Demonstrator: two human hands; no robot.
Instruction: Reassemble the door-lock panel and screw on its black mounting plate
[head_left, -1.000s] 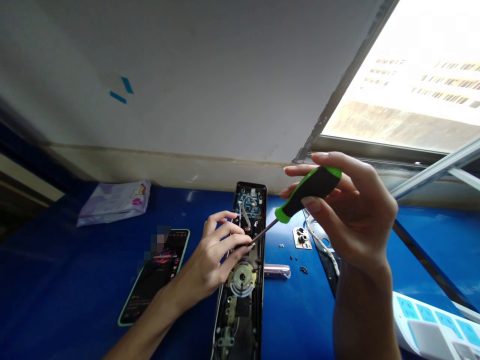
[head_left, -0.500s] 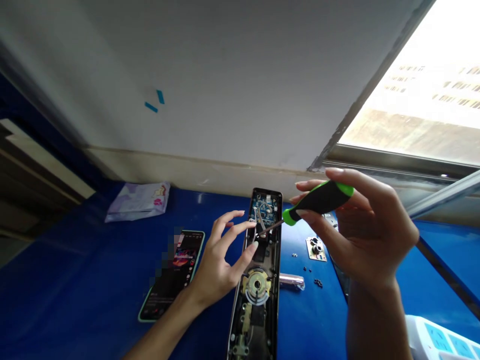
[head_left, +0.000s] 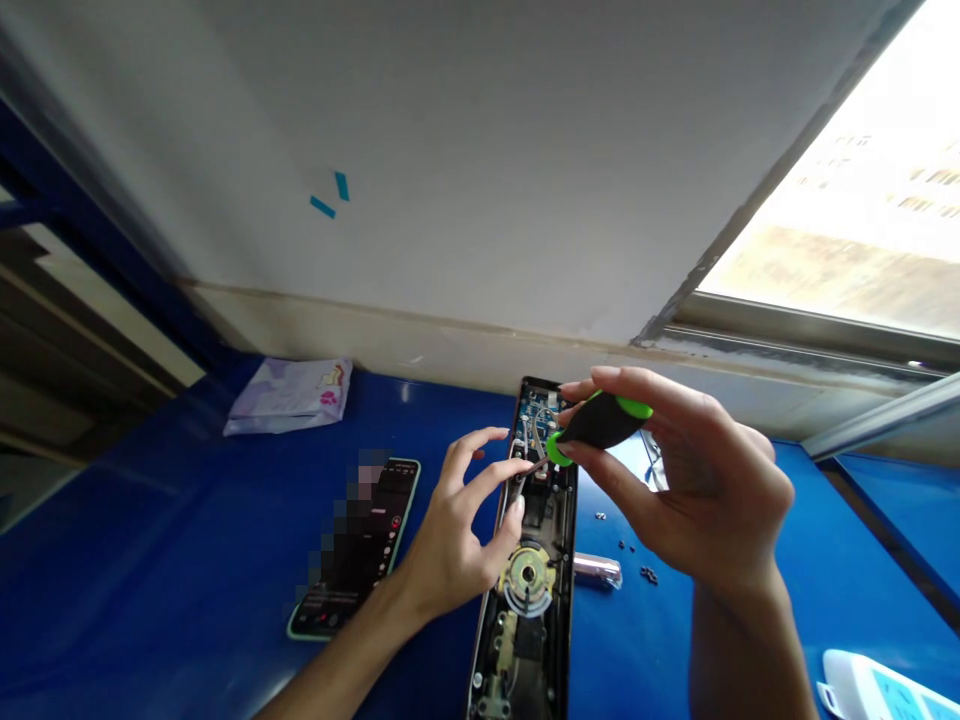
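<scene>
An opened door-lock body (head_left: pixel 531 560) lies lengthwise on the blue table (head_left: pixel 187 560), its blue circuit board at the far end and a round brass part (head_left: pixel 527 575) in the middle. My right hand (head_left: pixel 690 490) grips a black and green screwdriver (head_left: pixel 596 425), whose tip points down-left into the lock near the circuit board. My left hand (head_left: pixel 457 530) rests at the lock's left edge, its fingers spread, with the fingertips close to the screwdriver tip. What lies under the tip is too small to tell.
A phone (head_left: pixel 358 545) with a lit screen lies left of the lock. A pale plastic packet (head_left: pixel 289 395) sits by the wall. Right of the lock are a small silver cylinder (head_left: pixel 598 570) and several loose dark screws (head_left: pixel 646 574). A white power strip (head_left: pixel 885 690) is at the bottom right.
The screwdriver has moved down and left, closer to the lock's circuit board. My left fingers have spread apart beside the tip. The view has shifted, so the lock sits further right.
</scene>
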